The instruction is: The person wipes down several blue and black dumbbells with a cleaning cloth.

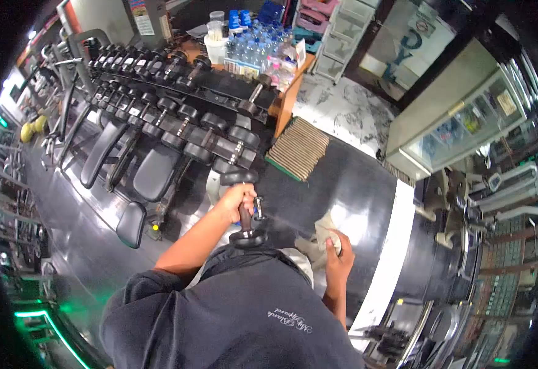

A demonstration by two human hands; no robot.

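Note:
My left hand (239, 202) is wrapped round the handle of a black dumbbell (248, 238), held in front of my body with one round head toward the rack and the other near my waist. Bunched in the fingers of my right hand (338, 253) is a pale cloth (325, 229), its loose end hanging down. The cloth is apart from the dumbbell. Ahead and to the left stands a two-tier dumbbell rack (217, 146) with several black dumbbells on it. A single dumbbell (255, 95) lies at the right end of the upper tier.
Padded benches (157, 172) stand left of the rack. Behind it, a wooden table (288, 101) bears water bottles (253, 50) and cups. A striped mat (298, 149) lies on the dark floor (349, 184). A glass-door fridge (466, 126) and gym machines (459, 209) are on the right.

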